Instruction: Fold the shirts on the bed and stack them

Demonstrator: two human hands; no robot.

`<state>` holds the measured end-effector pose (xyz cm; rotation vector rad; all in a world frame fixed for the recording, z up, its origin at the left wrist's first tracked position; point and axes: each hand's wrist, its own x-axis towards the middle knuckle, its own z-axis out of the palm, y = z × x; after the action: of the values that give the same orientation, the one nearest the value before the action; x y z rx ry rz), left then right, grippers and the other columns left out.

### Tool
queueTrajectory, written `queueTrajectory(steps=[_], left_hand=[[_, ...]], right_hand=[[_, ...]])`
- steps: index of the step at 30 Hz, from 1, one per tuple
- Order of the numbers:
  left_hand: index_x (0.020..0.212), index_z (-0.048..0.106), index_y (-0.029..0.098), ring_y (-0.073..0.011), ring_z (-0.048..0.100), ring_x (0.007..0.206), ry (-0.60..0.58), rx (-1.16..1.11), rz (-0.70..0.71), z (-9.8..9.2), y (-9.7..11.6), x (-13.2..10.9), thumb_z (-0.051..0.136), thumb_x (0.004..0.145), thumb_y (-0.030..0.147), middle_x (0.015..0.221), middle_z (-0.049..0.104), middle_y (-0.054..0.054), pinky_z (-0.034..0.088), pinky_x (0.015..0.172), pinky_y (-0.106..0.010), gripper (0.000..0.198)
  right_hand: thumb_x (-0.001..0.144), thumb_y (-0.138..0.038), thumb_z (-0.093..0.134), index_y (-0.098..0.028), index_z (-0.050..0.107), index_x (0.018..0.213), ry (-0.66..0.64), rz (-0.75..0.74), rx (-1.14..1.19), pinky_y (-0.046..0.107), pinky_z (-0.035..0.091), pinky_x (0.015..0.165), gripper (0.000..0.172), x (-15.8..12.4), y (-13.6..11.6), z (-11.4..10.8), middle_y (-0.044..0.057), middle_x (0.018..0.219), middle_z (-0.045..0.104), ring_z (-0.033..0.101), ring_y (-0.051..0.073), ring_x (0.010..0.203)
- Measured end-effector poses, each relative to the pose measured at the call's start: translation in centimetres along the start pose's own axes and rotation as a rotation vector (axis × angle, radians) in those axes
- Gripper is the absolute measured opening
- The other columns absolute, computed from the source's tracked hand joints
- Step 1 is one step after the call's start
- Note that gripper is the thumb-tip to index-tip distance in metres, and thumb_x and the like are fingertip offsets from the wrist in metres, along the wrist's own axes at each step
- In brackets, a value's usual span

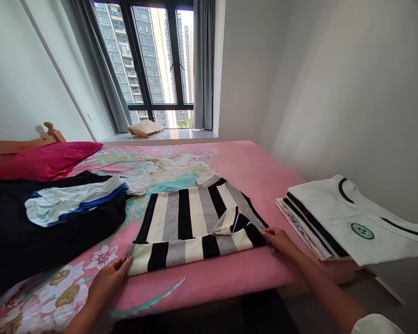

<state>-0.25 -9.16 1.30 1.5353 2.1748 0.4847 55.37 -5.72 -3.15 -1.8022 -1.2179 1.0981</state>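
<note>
A black-and-white striped shirt (pixel 195 218) lies partly folded on the pink floral bedsheet (pixel 230 273), near the bed's front edge. My left hand (pixel 109 278) pinches its near left corner, fingers closed on the cloth. At the shirt's near right corner, my right hand (pixel 280 240) rests with its fingers pressed against the folded edge. A sleeve is tucked across the right side of the shirt.
A stack of folded white shirts (pixel 348 218) lies at the bed's right edge. Black cloth (pixel 38 236) with a white-and-blue garment (pixel 73 199) on it covers the left. A red pillow (pixel 42 160) lies by the headboard, and folded beige cloth (pixel 144 128) sits on the windowsill.
</note>
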Motion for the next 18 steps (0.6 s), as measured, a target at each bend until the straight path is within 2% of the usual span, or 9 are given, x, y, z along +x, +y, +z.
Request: queueTrajectory(steps=[5,8,13,15,18], left_hand=[[0.097,0.065,0.024,-0.0292,0.064,0.091,0.097,0.063,-0.056,0.4,0.8,-0.8,0.041,0.075,0.065,0.095,0.072,-0.005,0.044,0.072,-0.033,0.053],[0.103,0.064,0.024,-0.0315,0.062,0.096,0.119,0.09,-0.08,0.6,1.2,-1.3,0.038,0.076,0.067,0.103,0.07,-0.006,0.043,0.075,-0.036,0.057],[0.104,0.063,0.027,-0.0293,0.062,0.098,0.122,0.062,-0.06,0.8,0.8,-1.5,0.037,0.078,0.065,0.107,0.069,-0.004,0.043,0.076,-0.034,0.053],[0.1,0.064,0.027,-0.0279,0.061,0.1,0.11,0.032,-0.043,0.8,0.5,-1.3,0.039,0.077,0.065,0.107,0.069,-0.003,0.043,0.077,-0.032,0.051],[0.091,0.065,0.027,-0.0272,0.063,0.095,0.059,0.017,-0.037,0.4,0.2,-0.7,0.042,0.074,0.067,0.097,0.071,-0.002,0.043,0.074,-0.031,0.049]], right_hand=[[0.075,-0.04,0.057,-0.017,0.054,0.086,-0.022,0.018,0.054,0.017,0.033,0.032,0.025,-0.7,-0.4,-0.1,-0.007,0.046,0.049,0.048,0.009,0.033],[0.074,-0.037,0.057,-0.018,0.052,0.098,-0.072,0.033,0.092,0.018,0.034,0.032,0.031,-1.4,-0.4,-0.6,-0.006,0.052,0.053,0.053,0.011,0.038],[0.073,-0.038,0.055,-0.019,0.049,0.103,-0.054,0.075,0.166,0.019,0.032,0.032,0.037,-1.8,0.3,-0.6,-0.006,0.055,0.051,0.051,0.011,0.039],[0.075,-0.041,0.053,-0.018,0.052,0.099,-0.026,0.055,0.059,0.021,0.034,0.036,0.033,-1.5,0.2,-0.5,-0.004,0.056,0.053,0.052,0.012,0.041],[0.075,-0.043,0.054,-0.019,0.059,0.09,0.104,-0.06,-0.271,0.023,0.039,0.049,0.029,-1.5,-0.9,-0.6,0.002,0.069,0.063,0.06,0.016,0.061]])
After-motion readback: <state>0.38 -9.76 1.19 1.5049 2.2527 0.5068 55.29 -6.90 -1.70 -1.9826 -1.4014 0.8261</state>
